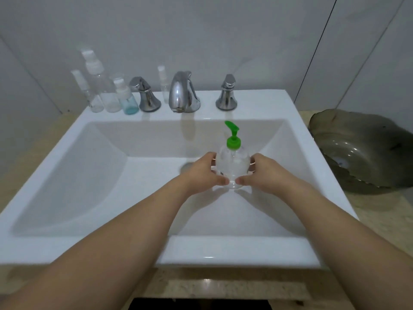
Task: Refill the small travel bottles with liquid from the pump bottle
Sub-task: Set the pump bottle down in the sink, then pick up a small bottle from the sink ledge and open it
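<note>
Pump bottle (pixel 233 162): upright over sink (pixel 67 135) basin, cupped by left hand (pixel 204 170) and right hand (pixel 260 171), fingers curled round its sides. Clear plastic, likely light, slick, squeezable. Best gripped mid-body, not by green pump.

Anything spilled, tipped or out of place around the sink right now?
Nothing stands out. The pump bottle is upright over the basin, held between the left hand and right hand. The travel bottles stand upright on the sink ledge; no spill visible.
</note>
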Demonstrator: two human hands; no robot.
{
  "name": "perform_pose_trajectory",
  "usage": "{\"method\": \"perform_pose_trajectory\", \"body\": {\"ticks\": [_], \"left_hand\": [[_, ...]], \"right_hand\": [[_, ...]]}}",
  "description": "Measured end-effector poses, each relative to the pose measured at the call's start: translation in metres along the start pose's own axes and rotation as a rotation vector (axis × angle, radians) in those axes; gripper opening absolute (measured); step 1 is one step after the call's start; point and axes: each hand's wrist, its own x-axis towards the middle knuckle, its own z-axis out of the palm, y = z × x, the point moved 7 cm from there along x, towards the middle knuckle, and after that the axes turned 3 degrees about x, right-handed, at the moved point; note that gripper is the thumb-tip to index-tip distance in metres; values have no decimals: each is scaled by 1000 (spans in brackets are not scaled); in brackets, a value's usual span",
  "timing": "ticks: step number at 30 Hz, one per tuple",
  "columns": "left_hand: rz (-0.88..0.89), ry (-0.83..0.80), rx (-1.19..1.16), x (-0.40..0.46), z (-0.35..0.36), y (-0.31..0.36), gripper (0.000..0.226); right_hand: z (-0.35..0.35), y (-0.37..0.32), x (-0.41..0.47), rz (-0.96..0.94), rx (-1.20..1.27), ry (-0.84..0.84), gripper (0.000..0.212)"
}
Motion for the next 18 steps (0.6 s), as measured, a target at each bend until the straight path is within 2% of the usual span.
{"method": "perform_pose_trajectory", "body": {"ticks": [6,10,13,18], "left_hand": [[-33,24,182,-30,-15,-1,80],[-27,91,283,-60,-47,0,72],[-41,126,324,-82,-78,-7,68],[-43,242,348,-107,-138,-4,67]], "right_hand": [[-10,-21,-41,33,-117,77,39],[-3,-58,-61,-4,-162,77,41],[3,-89,-67,-29,-219,86,35],[20,-139,-64,-120,-179,68,45]]}}
